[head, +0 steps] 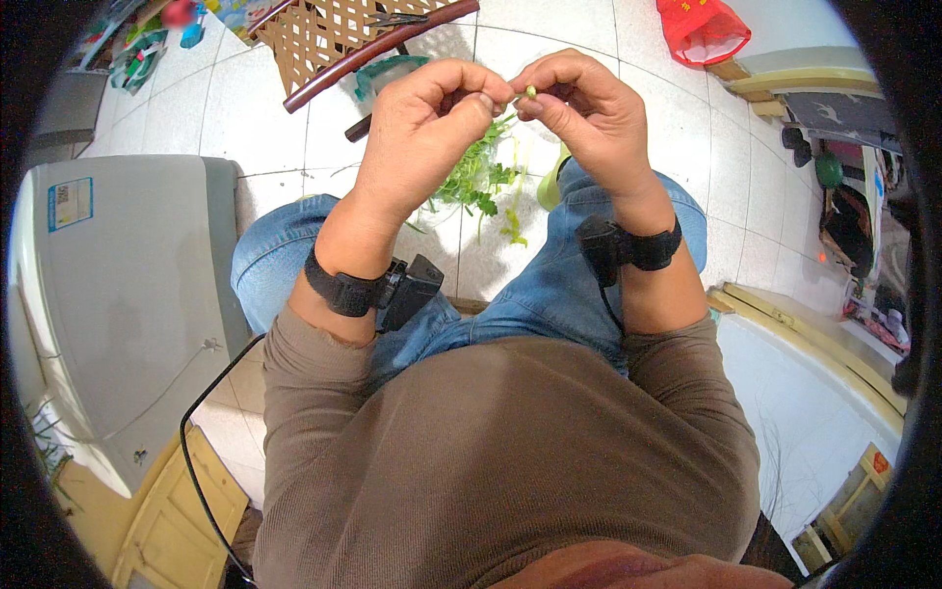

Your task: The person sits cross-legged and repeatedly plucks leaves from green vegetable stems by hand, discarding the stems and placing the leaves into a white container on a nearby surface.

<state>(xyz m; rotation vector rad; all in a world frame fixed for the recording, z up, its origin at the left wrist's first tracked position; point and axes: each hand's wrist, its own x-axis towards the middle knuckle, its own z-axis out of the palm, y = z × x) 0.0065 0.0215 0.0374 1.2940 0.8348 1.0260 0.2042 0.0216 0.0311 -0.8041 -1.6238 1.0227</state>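
Note:
My right hand (596,110) pinches a short piece of pale green stem (530,92) between thumb and forefinger. Its thin end reaches the closed fingertips of my left hand (434,125), so both hands meet around it above the floor. Below them, between my feet, lies a loose heap of leafy green vegetables (475,173), partly covered by my left hand. A few yellowed leaves (515,228) are scattered beside the heap. Just beyond my left hand is a green plastic bag (390,72), partly hidden by that hand.
A low chair or stool with a woven brown seat (324,40) and dark red rails stands ahead, scissors (396,20) on it. To the left is a large pale grey appliance or cabinet (140,294). A red bag (699,33) sits ahead right. A black cable (195,412) hangs at my left.

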